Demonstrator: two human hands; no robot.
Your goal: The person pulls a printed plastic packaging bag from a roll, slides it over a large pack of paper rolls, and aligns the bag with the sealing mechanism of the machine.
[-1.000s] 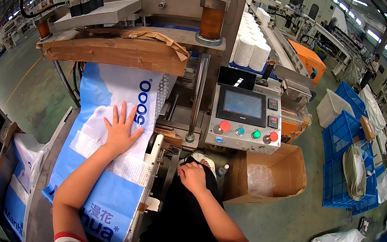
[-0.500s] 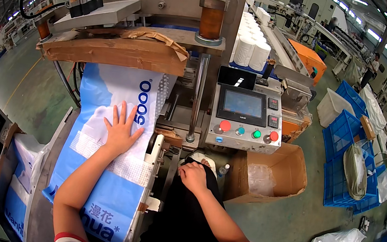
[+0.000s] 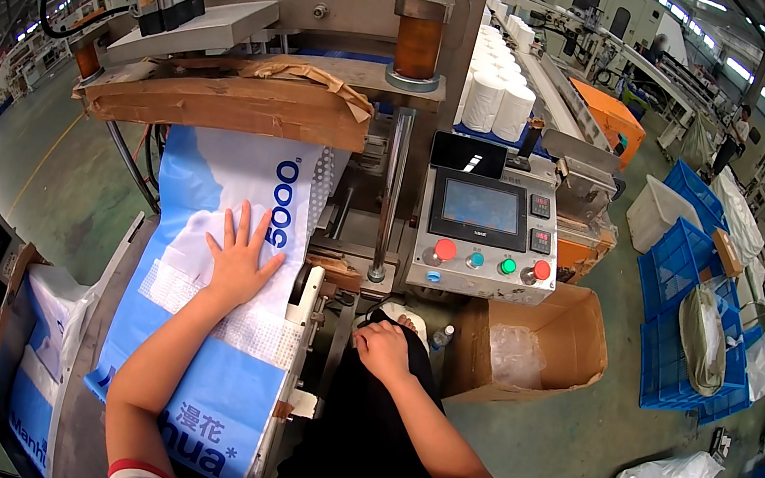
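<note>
A blue-and-white printed plastic bag [image 3: 235, 381] lies flat along the machine's bed, its far end running in under a bar covered with brown tape [image 3: 224, 104]. My left hand [image 3: 240, 262] is pressed palm down on the white part of this film, fingers spread, holding nothing. Over my knee, on dark trousers, rests my right hand [image 3: 382, 350]; its fingers lie loosely together with no object in them. To the right of the bag stands a control panel [image 3: 488, 218] with a screen and coloured buttons.
A chrome post [image 3: 391, 190] rises between the bag and the panel. An open cardboard box [image 3: 576, 345] with clear plastic stands below the panel. White rolls [image 3: 484, 100] line a conveyor behind. Blue crates [image 3: 665, 349] are at right, a box of similar bags [image 3: 39, 355] at left.
</note>
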